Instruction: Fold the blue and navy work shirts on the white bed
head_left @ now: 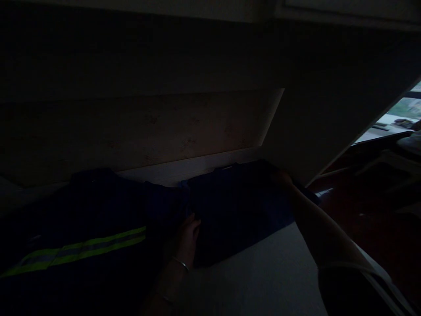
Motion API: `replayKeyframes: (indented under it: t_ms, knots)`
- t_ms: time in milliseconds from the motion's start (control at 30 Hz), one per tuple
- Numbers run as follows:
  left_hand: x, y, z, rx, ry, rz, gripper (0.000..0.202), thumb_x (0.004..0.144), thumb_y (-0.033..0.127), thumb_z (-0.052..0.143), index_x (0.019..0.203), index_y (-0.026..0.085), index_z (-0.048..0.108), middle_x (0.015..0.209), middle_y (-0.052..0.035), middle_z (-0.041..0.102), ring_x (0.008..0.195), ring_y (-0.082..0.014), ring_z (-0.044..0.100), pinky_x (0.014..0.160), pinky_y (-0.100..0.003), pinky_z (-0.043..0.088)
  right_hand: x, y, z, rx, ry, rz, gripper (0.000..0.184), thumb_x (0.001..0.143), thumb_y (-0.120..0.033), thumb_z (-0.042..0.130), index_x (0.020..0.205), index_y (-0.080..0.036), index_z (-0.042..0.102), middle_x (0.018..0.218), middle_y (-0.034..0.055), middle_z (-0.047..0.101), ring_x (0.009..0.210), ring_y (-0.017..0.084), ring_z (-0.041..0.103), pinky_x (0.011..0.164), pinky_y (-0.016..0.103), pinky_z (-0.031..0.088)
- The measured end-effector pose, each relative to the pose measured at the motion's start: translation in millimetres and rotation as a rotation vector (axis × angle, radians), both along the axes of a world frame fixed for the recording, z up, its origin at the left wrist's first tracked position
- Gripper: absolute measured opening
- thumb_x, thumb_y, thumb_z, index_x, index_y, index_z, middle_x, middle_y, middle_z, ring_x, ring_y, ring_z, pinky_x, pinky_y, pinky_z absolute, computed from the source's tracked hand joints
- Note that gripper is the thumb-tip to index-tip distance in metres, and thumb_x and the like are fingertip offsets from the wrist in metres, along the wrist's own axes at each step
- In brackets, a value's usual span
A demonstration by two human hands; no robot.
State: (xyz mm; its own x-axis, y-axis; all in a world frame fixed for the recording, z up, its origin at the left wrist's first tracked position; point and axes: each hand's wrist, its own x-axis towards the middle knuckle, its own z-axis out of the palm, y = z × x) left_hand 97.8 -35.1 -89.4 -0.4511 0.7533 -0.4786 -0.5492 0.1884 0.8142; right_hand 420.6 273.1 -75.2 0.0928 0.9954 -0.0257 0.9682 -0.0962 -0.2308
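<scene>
The scene is very dark. A dark blue garment [230,206] lies spread on a pale surface [263,272]. My left hand [188,237], a thin bangle on its wrist, rests on the garment's near left edge with fingers curled against the cloth. My right hand [282,177] reaches to the garment's far right corner, under a slanted panel; its fingers are lost in shadow. To the left lies another dark garment with a yellow-green reflective stripe [82,250].
A wooden board wall [148,127] runs behind the surface. A large slanted panel [329,109] overhangs the right. Beyond it, at far right, a bright window area [397,116] shows, with dim reddish furniture [368,193] below.
</scene>
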Motion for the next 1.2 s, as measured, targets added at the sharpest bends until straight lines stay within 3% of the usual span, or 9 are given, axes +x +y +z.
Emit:
replayKeyframes:
  t_ms: [200,333,433,533,633,833,1000,1067,1200]
  knots:
    - [5.8,47.0,4.9,-0.119,0.193,-0.071,0.039,0.085,0.02,0.059,0.123,0.018,0.05,0.136,-0.0147,0.057,0.108,-0.0173,0.065,0.081,-0.028,0.056,5.6,10.9,-12.3,-0.033,-0.011,0.015,0.047,0.095,-0.042,0.045,0.129,-0.013,0.06,0.124,0.0193,0.063,0.114,0.03,0.06,0.091,0.037,0.048]
    - [-7.1,73.7,2.8,-0.195,0.393,-0.184,0.041,0.08,0.037,0.067,0.112,0.014,0.056,0.111,-0.0176,0.068,0.076,-0.0202,0.068,0.062,-0.033,0.054,-2.8,19.6,-12.5,-0.08,-0.012,-0.022,0.049,0.095,-0.048,0.043,0.121,-0.014,0.065,0.119,0.0205,0.065,0.11,0.033,0.062,0.085,0.041,0.051]
    - [-21.3,86.9,0.0,-0.225,0.579,-0.231,0.02,0.079,0.028,0.067,0.092,0.013,0.063,0.093,-0.017,0.071,0.08,-0.027,0.069,0.076,-0.042,0.053,-7.5,23.3,-11.8,-0.103,-0.017,-0.074,0.044,0.096,-0.041,0.04,0.115,-0.013,0.068,0.117,0.0231,0.065,0.107,0.036,0.064,0.08,0.045,0.053]
    - [-28.1,89.1,1.2,-0.201,0.747,-0.204,0.006,0.079,0.016,0.062,0.085,0.015,0.064,0.107,-0.02,0.069,0.109,-0.0317,0.063,0.101,-0.046,0.041,-10.4,23.2,-11.1,-0.082,-0.024,-0.071,0.042,0.096,-0.038,0.04,0.119,-0.013,0.065,0.121,0.0246,0.062,0.112,0.037,0.061,0.086,0.05,0.05]
    - [-23.5,83.9,5.3,-0.13,0.85,-0.179,0.012,0.082,0.016,0.058,0.09,0.016,0.066,0.115,-0.019,0.066,0.119,-0.0306,0.057,0.109,-0.045,0.034,-13.3,20.1,-11.6,-0.061,-0.023,-0.021,0.045,0.095,-0.043,0.045,0.129,-0.018,0.058,0.131,0.022,0.057,0.12,0.035,0.056,0.093,0.053,0.047]
    - [5.7,66.0,35.3,0.1,0.798,-0.255,0.011,0.076,0.021,0.065,0.085,0.02,0.071,0.123,-0.0082,0.065,0.118,-0.0237,0.057,0.107,-0.036,0.039,-17.9,2.5,-14.0,-0.064,-0.002,-0.027,0.037,0.095,-0.03,0.038,0.109,-0.02,0.071,0.116,0.0185,0.066,0.11,0.034,0.062,0.087,0.05,0.049]
    - [29.9,18.3,75.3,0.282,0.498,-0.605,0.008,0.074,0.023,0.061,0.075,0.019,0.066,0.078,0.0004,0.068,0.078,-0.0181,0.062,0.074,-0.028,0.048,-10.0,-28.0,-1.2,0.042,0.043,-0.035,0.047,0.095,-0.034,0.03,0.119,-0.015,0.065,0.12,0.0207,0.064,0.107,0.033,0.063,0.083,0.043,0.05]
    - [40.1,-12.1,73.5,0.339,0.699,-0.768,0.011,0.077,0.028,0.061,0.079,0.02,0.068,0.081,-0.0001,0.068,0.078,-0.018,0.063,0.071,-0.028,0.049,1.4,-48.0,4.4,0.1,0.048,0.009,0.047,0.094,-0.033,0.031,0.124,-0.015,0.062,0.127,0.0183,0.061,0.114,0.03,0.059,0.09,0.039,0.048]
    - [70.5,-79.1,41.8,0.52,1.077,-1.105,0.024,0.088,0.041,0.056,0.091,0.022,0.07,0.097,-0.0033,0.072,0.084,-0.0173,0.065,0.079,-0.033,0.053,46.6,-110.1,4.6,0.241,0.195,0.042,0.045,0.088,-0.036,0.035,0.114,-0.015,0.064,0.125,0.0158,0.062,0.114,0.027,0.058,0.096,0.035,0.046]
